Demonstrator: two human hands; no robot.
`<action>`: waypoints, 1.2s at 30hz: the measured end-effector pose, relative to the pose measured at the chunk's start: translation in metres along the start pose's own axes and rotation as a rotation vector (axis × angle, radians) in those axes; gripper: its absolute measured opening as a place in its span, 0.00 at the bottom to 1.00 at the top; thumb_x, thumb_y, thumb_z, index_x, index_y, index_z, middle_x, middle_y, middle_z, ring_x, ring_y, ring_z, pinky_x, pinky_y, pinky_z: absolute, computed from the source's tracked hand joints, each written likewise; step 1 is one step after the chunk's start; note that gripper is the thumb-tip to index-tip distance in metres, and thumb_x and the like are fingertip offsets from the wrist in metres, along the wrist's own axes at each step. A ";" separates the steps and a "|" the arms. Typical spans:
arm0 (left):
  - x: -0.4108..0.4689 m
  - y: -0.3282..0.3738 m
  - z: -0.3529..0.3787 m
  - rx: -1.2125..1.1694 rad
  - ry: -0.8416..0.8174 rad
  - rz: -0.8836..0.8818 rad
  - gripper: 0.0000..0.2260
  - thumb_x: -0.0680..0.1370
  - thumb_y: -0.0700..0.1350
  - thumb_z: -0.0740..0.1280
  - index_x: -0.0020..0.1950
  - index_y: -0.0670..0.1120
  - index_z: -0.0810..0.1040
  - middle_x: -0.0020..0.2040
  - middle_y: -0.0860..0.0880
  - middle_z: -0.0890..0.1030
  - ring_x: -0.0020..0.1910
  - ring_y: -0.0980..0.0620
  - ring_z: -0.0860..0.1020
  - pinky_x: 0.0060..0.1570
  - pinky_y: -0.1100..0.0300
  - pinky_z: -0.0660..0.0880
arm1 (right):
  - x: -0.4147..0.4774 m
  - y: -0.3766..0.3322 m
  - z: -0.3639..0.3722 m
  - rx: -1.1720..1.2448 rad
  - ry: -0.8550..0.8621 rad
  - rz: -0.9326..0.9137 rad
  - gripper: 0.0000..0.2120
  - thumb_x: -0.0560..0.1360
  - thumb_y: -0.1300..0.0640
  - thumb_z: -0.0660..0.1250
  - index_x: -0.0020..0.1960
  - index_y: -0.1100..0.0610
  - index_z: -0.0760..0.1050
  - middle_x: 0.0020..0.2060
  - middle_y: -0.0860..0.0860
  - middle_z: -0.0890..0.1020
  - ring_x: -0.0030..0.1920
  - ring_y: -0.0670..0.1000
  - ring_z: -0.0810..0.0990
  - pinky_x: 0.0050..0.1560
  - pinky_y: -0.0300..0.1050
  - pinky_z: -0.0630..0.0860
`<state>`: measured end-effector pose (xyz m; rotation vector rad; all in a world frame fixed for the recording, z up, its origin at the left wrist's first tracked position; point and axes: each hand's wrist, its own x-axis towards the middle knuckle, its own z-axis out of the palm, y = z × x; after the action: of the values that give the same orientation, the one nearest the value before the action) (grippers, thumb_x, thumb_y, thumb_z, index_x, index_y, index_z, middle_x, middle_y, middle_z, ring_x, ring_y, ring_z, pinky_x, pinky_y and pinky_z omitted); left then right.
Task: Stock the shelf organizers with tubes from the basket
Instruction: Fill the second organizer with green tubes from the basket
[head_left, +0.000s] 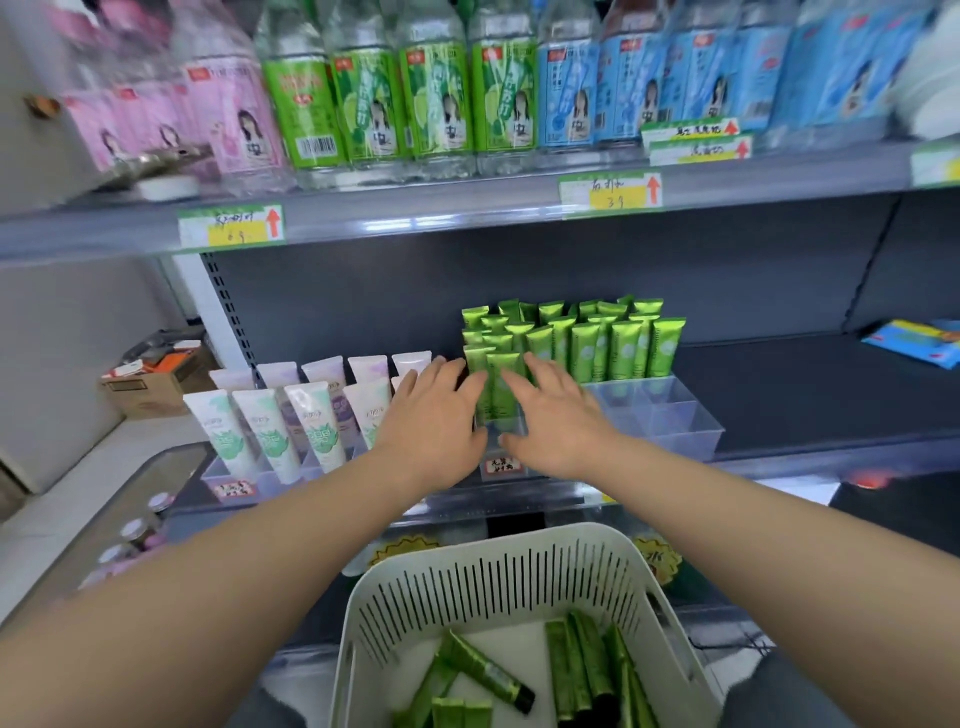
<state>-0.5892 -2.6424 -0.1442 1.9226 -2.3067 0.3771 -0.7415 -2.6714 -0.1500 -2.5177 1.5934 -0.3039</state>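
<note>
Green tubes stand upright in a clear plastic organizer on the middle shelf. Two of them stand in its front left compartment. My left hand rests flat against their left side, fingers spread. On their right side lies my right hand, its fingers also spread and touching them. Neither hand is closed around a tube. Below, a white slotted basket holds several loose green tubes lying on its floor.
White and pastel tubes fill a second organizer to the left. Drink bottles line the upper shelf, with price tags on its edge. The organizer's front right compartments hold nothing. A blue packet lies at far right, a cardboard box at left.
</note>
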 end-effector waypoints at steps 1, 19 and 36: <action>-0.006 0.003 -0.001 0.002 -0.004 0.000 0.30 0.77 0.53 0.60 0.77 0.49 0.54 0.75 0.44 0.58 0.75 0.44 0.54 0.73 0.48 0.55 | -0.007 -0.002 0.001 0.002 -0.006 -0.002 0.37 0.75 0.44 0.62 0.77 0.47 0.45 0.77 0.50 0.41 0.77 0.55 0.41 0.74 0.56 0.47; -0.114 0.031 0.050 -0.174 -0.097 -0.074 0.29 0.78 0.52 0.61 0.75 0.44 0.56 0.74 0.44 0.60 0.74 0.46 0.56 0.72 0.54 0.55 | -0.088 -0.012 0.072 0.054 -0.147 -0.018 0.39 0.74 0.44 0.64 0.77 0.50 0.46 0.77 0.52 0.44 0.77 0.55 0.45 0.75 0.53 0.50; -0.160 0.023 0.174 -0.422 -0.480 -0.299 0.23 0.75 0.49 0.66 0.66 0.42 0.67 0.62 0.43 0.73 0.62 0.44 0.72 0.62 0.52 0.70 | -0.102 -0.017 0.206 0.156 -0.498 0.048 0.29 0.72 0.53 0.67 0.69 0.59 0.63 0.66 0.57 0.66 0.66 0.58 0.68 0.65 0.52 0.69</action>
<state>-0.5688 -2.5323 -0.3532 2.2395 -2.0426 -0.6125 -0.7177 -2.5685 -0.3554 -2.2019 1.3658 0.1869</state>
